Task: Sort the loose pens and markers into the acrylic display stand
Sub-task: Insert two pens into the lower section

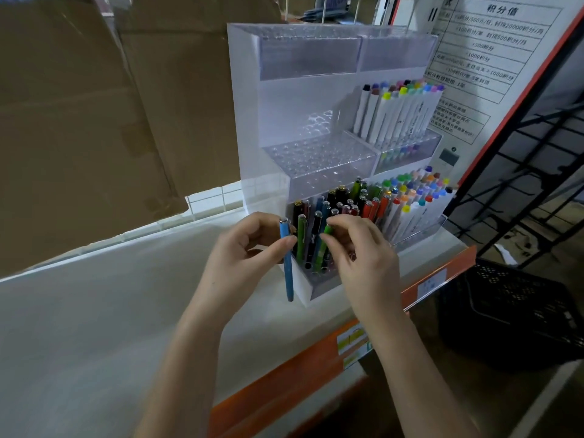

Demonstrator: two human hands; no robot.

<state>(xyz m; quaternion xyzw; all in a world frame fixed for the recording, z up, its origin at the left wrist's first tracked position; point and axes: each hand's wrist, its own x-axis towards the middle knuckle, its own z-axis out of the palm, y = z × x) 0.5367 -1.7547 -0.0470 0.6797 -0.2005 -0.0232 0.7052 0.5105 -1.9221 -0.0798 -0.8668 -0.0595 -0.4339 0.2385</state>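
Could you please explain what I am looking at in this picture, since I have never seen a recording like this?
There is no machine here. The single picture comes from a camera worn on a person's head, looking forward and down, so the two bare arms reaching in from below are the wearer's own.

On a white shelf stands a clear acrylic stand with stepped tiers full of small holes. Its lower left tier holds coloured pens; the right tiers hold white markers with coloured caps. The middle left tier looks empty.

The left hand pinches a blue pen, upright, just outside the stand's left front corner. The right hand pinches a green pen already among the pens in the lower tier. A black basket sits lower right.
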